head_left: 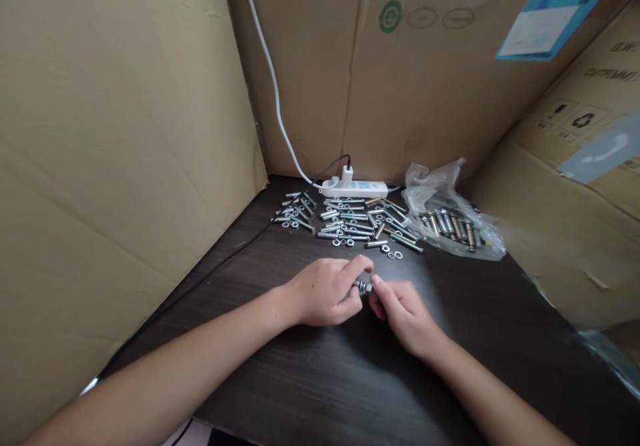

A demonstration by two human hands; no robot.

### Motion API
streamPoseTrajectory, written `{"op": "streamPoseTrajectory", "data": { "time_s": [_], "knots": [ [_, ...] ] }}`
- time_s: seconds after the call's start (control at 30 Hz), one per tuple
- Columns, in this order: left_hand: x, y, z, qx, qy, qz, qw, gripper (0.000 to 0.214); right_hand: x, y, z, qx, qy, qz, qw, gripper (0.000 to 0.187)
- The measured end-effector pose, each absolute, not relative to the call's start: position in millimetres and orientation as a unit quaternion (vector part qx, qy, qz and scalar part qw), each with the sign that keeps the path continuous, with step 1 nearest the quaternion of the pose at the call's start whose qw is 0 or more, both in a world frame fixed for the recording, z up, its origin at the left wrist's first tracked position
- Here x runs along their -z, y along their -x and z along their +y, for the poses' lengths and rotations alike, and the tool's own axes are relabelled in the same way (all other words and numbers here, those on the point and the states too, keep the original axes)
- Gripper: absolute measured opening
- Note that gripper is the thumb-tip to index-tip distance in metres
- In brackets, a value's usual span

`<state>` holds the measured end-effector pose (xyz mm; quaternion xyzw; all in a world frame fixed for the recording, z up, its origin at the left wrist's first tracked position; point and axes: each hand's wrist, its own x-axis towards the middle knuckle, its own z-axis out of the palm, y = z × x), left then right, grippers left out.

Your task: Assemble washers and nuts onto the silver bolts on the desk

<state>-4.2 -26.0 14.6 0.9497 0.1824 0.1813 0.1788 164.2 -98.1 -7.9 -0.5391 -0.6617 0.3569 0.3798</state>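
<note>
At centre frame, a small silver metal bolt (363,287) is pinched in the curled left hand (324,294) and gripped endwise by closed fingertips of the right hand (406,314), seemingly for steadiness.

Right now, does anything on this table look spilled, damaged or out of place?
Nothing looks damaged. Loose bolts and washers lie scattered on the dark table before the white power strip, beside a crumpled plastic bag holding more. The left hand and right hand pinch one small bolt between them.

Soft even light, faint shadows, wide-angle edge distortion, slight blur at corners.
</note>
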Motion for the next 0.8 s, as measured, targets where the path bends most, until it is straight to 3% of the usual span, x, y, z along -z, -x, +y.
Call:
{"op": "streamPoseTrajectory", "data": {
  "time_s": [0.27,0.53,0.7,0.8],
  "knots": [
    [-8,6,-17,-0.212,-0.894,0.223,0.327,0.021,12,-163,-98,-0.354,0.537,-0.665,0.379,0.059],
    [1,-5,-11,-0.305,-0.664,0.210,0.649,0.014,16,-161,-98,-0.339,0.552,-0.685,0.334,0.046],
    [-11,-10,-26,-0.312,-0.599,0.146,0.723,0.016,17,-155,-98,-0.437,0.527,-0.614,0.394,0.028],
    [-10,-12,-34,-0.302,-0.582,0.148,0.741,0.018,16,-150,-99,-0.495,0.499,-0.569,0.426,0.026]
  ]
}}
